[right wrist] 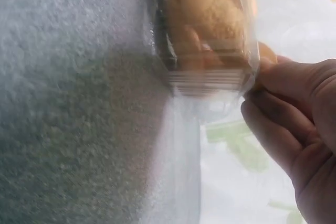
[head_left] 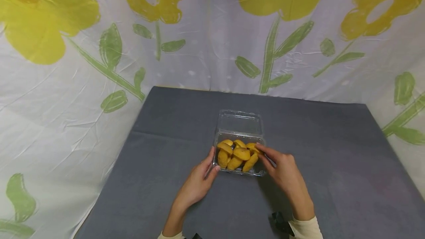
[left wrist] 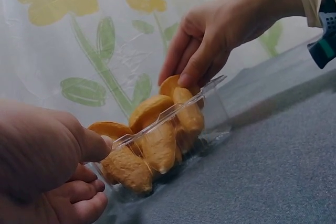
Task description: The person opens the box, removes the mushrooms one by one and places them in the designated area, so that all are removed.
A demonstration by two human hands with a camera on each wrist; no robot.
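Note:
A clear plastic clamshell box (head_left: 239, 173) holds several yellow-brown mushrooms (head_left: 241, 153) with rounded caps and thick stems. My left hand (head_left: 196, 184) grips the box at its left side, thumb on the rim and fingers along the outer wall. At the right end, my right hand (head_left: 286, 170) pinches the cap of a mushroom (left wrist: 187, 111) between thumb and fingers. That mushroom leans at the box's rim with its stem inside. In the right wrist view, the thumb and fingers of the right hand (right wrist: 299, 114) are close against the box's end wall.
The box's hinged lid (head_left: 240, 123) stands open toward the back. Under the box lies a grey cloth-covered table (head_left: 179, 121). A white curtain (head_left: 209, 47) with yellow flowers hangs behind and along the sides. A dark strapped device (head_left: 280, 222) sits at the right wrist.

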